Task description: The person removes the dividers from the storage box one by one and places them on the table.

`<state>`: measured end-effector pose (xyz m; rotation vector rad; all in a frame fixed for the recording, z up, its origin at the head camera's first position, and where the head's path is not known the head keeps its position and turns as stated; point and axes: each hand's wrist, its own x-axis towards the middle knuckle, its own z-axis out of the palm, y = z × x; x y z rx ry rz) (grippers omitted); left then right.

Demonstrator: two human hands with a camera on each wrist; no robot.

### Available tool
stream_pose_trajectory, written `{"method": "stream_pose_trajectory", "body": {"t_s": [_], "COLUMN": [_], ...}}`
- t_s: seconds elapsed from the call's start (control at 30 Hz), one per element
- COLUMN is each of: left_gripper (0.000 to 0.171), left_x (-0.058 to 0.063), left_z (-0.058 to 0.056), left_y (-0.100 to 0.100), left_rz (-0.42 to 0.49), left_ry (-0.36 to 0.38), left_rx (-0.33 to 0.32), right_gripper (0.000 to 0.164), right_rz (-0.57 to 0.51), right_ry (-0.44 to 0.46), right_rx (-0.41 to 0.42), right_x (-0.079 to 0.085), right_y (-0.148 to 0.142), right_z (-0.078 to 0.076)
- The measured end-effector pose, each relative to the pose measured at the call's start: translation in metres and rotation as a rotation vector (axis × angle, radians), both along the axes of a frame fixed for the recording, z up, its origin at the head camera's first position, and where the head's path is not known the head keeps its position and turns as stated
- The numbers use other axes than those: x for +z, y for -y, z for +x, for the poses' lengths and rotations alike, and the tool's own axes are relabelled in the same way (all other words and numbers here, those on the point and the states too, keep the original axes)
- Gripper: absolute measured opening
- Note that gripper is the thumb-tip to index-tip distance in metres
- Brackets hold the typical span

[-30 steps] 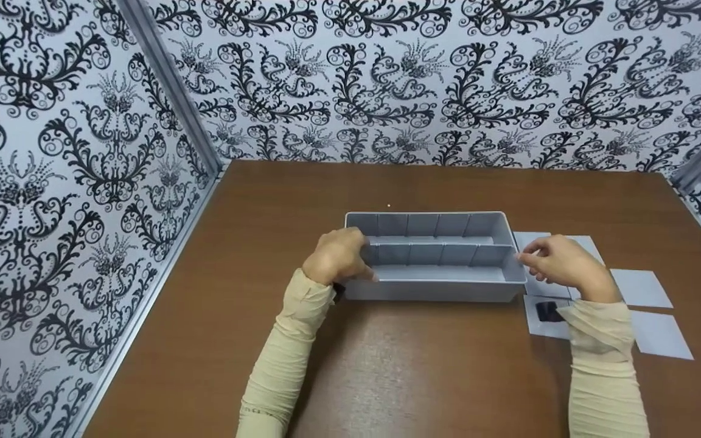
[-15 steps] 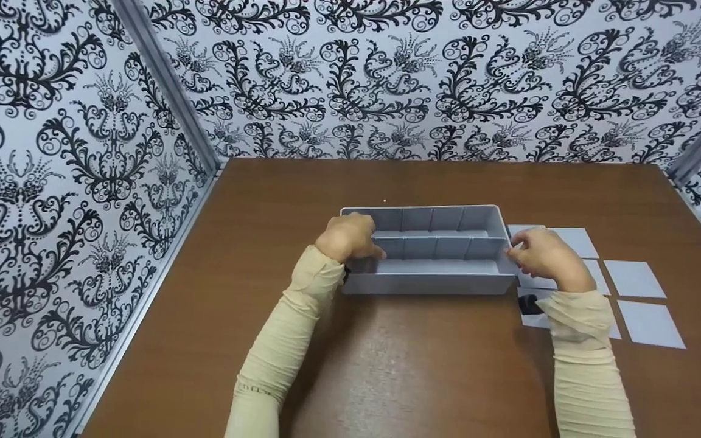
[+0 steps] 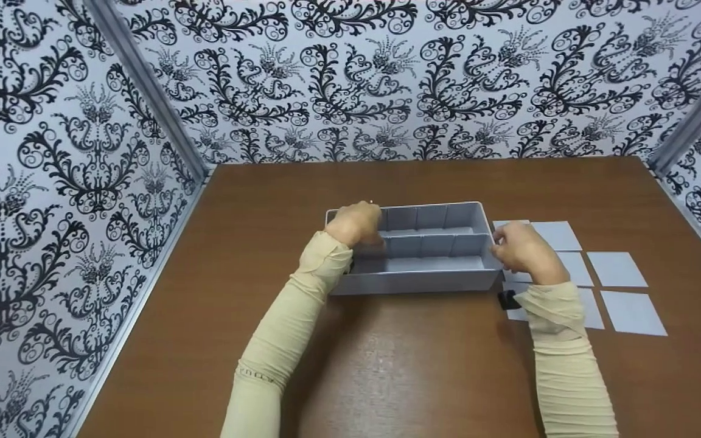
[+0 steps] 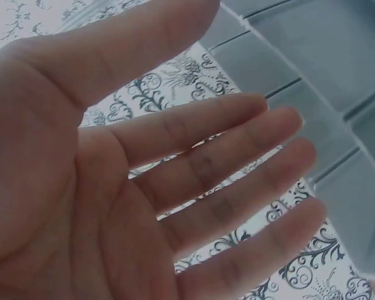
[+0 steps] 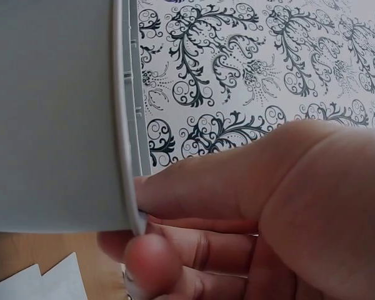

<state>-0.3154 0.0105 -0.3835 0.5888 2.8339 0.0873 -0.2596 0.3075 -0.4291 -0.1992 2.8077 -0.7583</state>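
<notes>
A grey plastic tray (image 3: pixel 411 283) with a lengthwise divider stands on the brown table. My left hand (image 3: pixel 353 226) is over its left end, in front of the divider's left part. The left wrist view shows the palm and straight, slightly spread fingers (image 4: pixel 225 169), with nothing held; the tray lies beyond the fingertips. At the tray's right end, my right hand (image 3: pixel 524 250) pinches the rim (image 5: pixel 124 125). In the right wrist view, the thumb and bent fingers meet at the rim's corner. Both tray compartments show bare floors where visible.
Several white square cards (image 3: pixel 617 269) lie flat on the table (image 3: pixel 423 365) right of the tray, some partly hidden by my right hand and sleeve. Patterned black-and-white walls (image 3: pixel 387 85) enclose the table behind and at the sides.
My left hand has moved back and to the right over the tray. The right hand has come closer in on the tray's right rim. The head view has also shifted slightly.
</notes>
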Motion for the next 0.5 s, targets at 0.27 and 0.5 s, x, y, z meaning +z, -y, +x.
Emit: {"method": "stream_pose_trajectory", "body": {"t_s": [0.27, 0.5], "left_gripper": [0.027, 0.024], "left_x": [-0.006, -0.013], "left_z": [-0.005, -0.007], "left_y": [-0.013, -0.027], "left_rz": [0.027, -0.009], "left_ry": [0.007, -0.003], "left_rx": [-0.054, -0.068], "right_gripper": [0.036, 0.033], "right_rz": [-0.013, -0.023], "right_ry": [0.014, 0.016], "right_rx": [-0.015, -0.016], "right_x": [0.001, -0.001], "right_y": [-0.001, -0.003], "right_z": [0.000, -0.001]}}
